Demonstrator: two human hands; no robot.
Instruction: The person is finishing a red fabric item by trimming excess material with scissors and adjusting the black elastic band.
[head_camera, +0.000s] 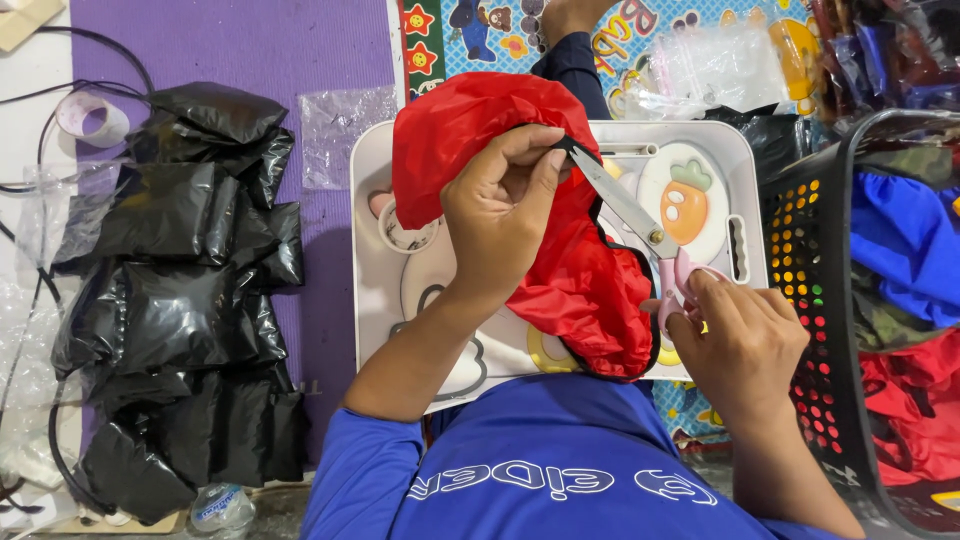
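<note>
My left hand (500, 215) pinches red fabric (560, 270) over a white tray (372, 300); my right hand (740, 340) grips pink-handled scissors (640, 230), blades touching the fabric's black edge.

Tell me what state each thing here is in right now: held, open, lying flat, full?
left hand: pinching the black edge of the red cloth
right hand: gripping the scissors' pink handles
scissors: tip at the pinched black edge; whether the blades are open is unclear
red cloth: bunched, lifted above the tray
white tray: lying flat, partly covered
black bags: filled, piled on the purple mat
black basket: holding blue and red cloth
tape roll: lying flat
</note>
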